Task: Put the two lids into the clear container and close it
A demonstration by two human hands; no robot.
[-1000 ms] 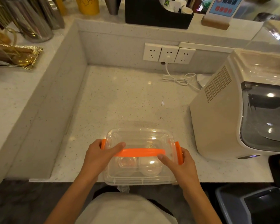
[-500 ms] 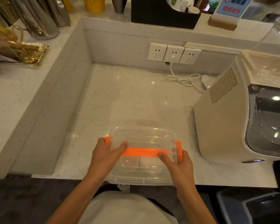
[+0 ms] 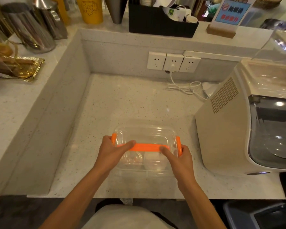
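Note:
A clear container point(image 3: 147, 134) with its clear cover on stands near the front edge of the speckled counter. An orange handle point(image 3: 146, 147) lies across the cover, and orange clips sit at both short ends. Two round clear lids point(image 3: 153, 161) lie side by side inside, seen through the plastic. My left hand point(image 3: 111, 150) grips the left end, thumb on the handle. My right hand point(image 3: 178, 157) grips the right end over the right clip point(image 3: 178, 145), thumb on the handle.
A beige machine point(image 3: 238, 123) with a dark window stands close on the right. A white cable point(image 3: 185, 87) runs from wall sockets point(image 3: 172, 62) at the back. Raised ledges on the left and back carry steel jugs point(image 3: 30, 28), a gold tray point(image 3: 26, 70) and a black box point(image 3: 162, 24).
The container sits a little farther from the counter's front edge. Both hands stay on its ends with thumbs on the orange handle.

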